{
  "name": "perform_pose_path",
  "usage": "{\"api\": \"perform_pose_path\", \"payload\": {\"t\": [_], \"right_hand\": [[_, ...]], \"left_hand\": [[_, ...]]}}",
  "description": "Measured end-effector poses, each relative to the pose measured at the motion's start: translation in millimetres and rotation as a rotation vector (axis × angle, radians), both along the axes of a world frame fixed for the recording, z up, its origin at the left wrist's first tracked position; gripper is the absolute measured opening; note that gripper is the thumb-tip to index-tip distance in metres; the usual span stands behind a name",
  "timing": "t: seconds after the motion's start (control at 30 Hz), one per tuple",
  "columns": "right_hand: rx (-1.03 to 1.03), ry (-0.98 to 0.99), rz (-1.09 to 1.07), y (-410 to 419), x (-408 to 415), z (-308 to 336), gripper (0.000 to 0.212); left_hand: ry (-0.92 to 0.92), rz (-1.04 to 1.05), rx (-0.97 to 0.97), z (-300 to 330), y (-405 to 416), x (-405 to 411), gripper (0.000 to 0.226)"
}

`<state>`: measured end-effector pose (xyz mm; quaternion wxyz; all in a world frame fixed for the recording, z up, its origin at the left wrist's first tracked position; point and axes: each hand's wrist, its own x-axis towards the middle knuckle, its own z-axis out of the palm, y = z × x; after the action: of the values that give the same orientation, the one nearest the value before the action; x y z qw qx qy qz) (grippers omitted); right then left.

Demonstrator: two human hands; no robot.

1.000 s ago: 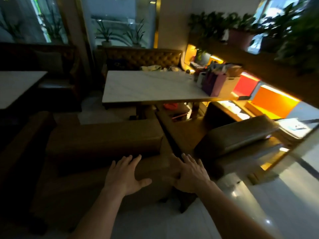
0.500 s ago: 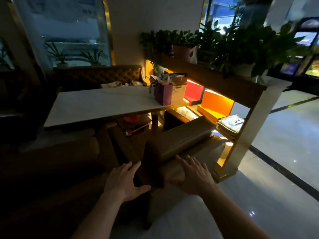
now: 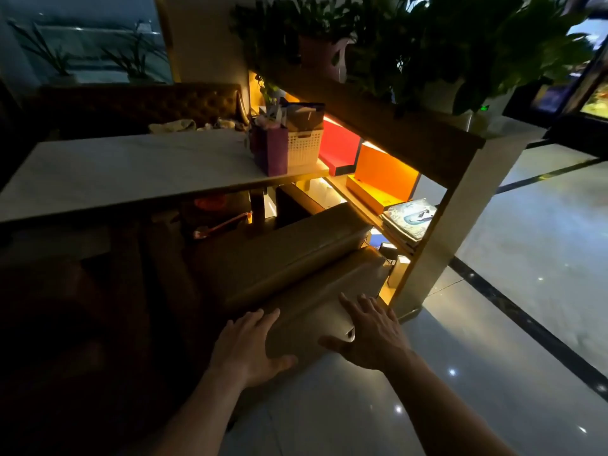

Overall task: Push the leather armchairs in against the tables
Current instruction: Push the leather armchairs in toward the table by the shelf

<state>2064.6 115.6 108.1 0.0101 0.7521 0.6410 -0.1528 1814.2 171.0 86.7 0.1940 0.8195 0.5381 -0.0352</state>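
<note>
Both hands, left hand (image 3: 250, 347) and right hand (image 3: 371, 334), spread flat with no closed grip on the armchair (image 3: 296, 274) at lower centre; an uneven shove could swing it into the shelf (image 3: 424, 245) at right.

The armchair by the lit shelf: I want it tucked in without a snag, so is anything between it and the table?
Nothing visible blocks it. Both hands, left and right, lie flat on the armchair back, and its front already reaches under the table edge. The shelf sits close on the right.
</note>
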Motion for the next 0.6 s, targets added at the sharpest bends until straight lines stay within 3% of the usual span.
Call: {"api": "perform_pose_path", "payload": {"t": [0.27,0.6], "right_hand": [[-0.112,0.004,0.062,98,75,-48,0.107],[-0.224,-0.016,0.207,206,141,-112,0.109]], "left_hand": [[-0.08,0.099,-0.109,-73,85,82,0.101],[0.002,0.341,-0.186,-133,133,122,0.096]]}}
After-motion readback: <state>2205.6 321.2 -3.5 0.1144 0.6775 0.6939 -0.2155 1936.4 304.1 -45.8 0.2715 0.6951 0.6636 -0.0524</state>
